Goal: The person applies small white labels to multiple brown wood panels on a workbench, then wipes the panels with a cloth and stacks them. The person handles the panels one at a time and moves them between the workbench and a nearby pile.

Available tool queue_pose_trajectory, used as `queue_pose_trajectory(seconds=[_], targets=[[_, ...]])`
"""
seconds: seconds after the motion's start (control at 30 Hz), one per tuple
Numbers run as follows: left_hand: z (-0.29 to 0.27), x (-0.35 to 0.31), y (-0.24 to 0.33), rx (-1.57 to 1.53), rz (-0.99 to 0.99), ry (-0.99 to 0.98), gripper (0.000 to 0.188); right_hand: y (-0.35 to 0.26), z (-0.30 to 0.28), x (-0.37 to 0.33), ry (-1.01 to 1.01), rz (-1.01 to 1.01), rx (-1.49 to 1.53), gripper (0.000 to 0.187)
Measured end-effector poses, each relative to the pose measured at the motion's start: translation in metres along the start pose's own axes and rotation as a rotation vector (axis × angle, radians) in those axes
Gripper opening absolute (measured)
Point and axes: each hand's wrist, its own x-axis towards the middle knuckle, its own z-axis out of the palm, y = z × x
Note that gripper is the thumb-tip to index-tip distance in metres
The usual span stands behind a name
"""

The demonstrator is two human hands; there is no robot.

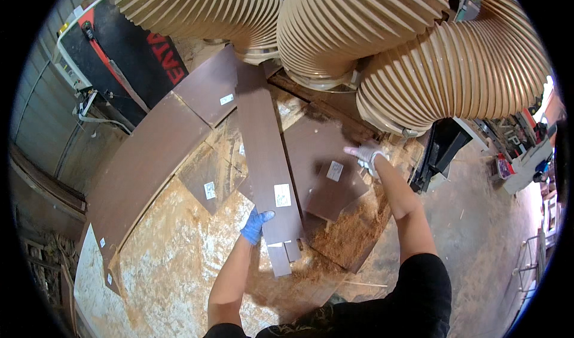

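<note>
A: Shop floor, now: your L hand (256, 225), blue-gloved, clamps the L edge of a long brown board (260, 134) nr its lower end, thumb on the face, other fingers mostly hidden.

B: Your R hand (372, 157), pale-gloved, is out over the R side of a wide brown panel (314, 131), one finger stretched L. Can't tell if the rest are apart or together, or if they touch.

A: Farther out, your board runs up the table (179, 236) w/ large brown panels (161, 128) to its L, sawdust (353, 236) to its lower R, hoses (359, 33) overhead.

B: Risk for you? One-handed grip nr one end: lift that way & the far end could swing, scraping adj. panels.

A: Poss. a hose knock too, if you tip it up steeply. Narrow strips (293, 252) show at the lower end; if loose, they may slide out. Dust under your gloves could cost you grip.
</note>
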Motion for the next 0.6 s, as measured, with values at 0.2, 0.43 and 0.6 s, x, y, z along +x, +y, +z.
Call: queue_pose_trajectory(seconds=[0.2,0.43,0.6], targets=[[-0.021,-0.009,0.006,-0.086,-0.064,-0.025,0.083,0.018,0.053,-0.06,0.024,-0.225,-0.266,0.065],[-0.065,-0.133,-0.028,0.096,-0.1,0.008,0.091,0.105,0.166,-0.145,-0.192,-0.165,0.216,0.06],[-0.085,-0.223,-0.048,0.119,-0.161,0.103,0.091,0.114,0.203,-0.258,-0.266,-0.039,0.472,0.054]])
